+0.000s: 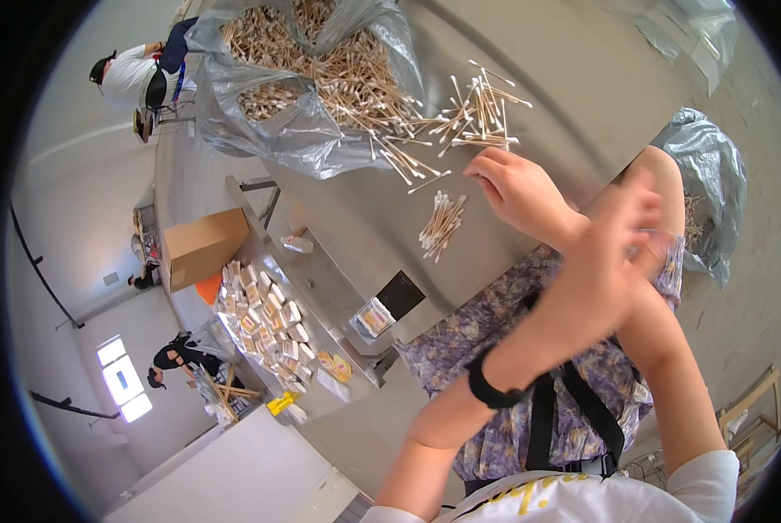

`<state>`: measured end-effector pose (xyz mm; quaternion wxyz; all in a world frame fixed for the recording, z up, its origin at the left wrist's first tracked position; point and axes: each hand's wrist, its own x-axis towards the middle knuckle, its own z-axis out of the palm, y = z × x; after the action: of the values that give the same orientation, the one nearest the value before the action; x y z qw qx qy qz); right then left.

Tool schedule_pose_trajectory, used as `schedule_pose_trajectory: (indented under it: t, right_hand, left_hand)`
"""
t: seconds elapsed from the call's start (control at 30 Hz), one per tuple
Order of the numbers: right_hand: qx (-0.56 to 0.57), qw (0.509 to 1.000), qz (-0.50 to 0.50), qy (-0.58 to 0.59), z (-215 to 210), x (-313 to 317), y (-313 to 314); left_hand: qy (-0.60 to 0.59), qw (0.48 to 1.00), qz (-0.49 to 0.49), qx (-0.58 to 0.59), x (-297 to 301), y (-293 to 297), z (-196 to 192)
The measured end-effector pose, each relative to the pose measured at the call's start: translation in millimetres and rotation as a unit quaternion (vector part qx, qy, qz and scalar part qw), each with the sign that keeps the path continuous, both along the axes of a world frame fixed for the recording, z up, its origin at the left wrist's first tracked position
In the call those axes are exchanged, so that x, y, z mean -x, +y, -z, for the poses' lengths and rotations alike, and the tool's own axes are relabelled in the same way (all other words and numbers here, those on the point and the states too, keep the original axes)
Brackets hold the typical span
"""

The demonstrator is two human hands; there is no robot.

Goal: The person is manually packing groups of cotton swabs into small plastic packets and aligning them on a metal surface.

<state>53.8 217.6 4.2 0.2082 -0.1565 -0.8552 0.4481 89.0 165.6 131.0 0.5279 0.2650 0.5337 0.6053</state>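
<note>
My forearms cross, the left over the right. My left hand point(624, 228), blurred by motion, is out at the right above my lap with its fingers apart; nothing shows in it. My right hand point(523, 193) hovers over the table, fingers curled in a pinch; whatever they hold is hidden. Just beyond its fingertips lies a loose heap of wooden-stick cotton swabs point(482, 113). A smaller, more aligned bunch of cotton swabs point(443, 225) lies to its left. Farther off, an open grey plastic bag point(273, 131) spills many cotton swabs onto the grey table point(347, 205).
Right of my knee hangs another grey plastic bag point(713, 166) with swabs inside. Clear plastic point(696, 35) lies at the far right. On the left table are many small packs point(264, 318), a cardboard box point(206, 247) and a labelled pack point(374, 317). People point(129, 74) work in the background.
</note>
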Motion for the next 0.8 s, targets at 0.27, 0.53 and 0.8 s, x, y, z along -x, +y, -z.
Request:
schedule_pose_trajectory:
  t: [0.27, 0.53, 0.8]
  right_hand:
    - [0.039, 0.999, -0.012, -0.006, -10.8, -3.1, 4.5]
    - [0.014, 0.999, 0.022, 0.024, -11.1, -0.9, -4.8]
    - [-0.007, 0.998, 0.038, 0.055, -14.3, 2.0, -16.4]
  left_hand:
    - [0.4, 0.9, -0.159, 0.066, 38.9, -70.8, 17.0]
    - [0.601, 0.744, -0.128, 0.264, 69.7, -102.9, 87.0]
    - [0.697, 0.653, -0.105, 0.277, 128.3, -107.3, 118.6]
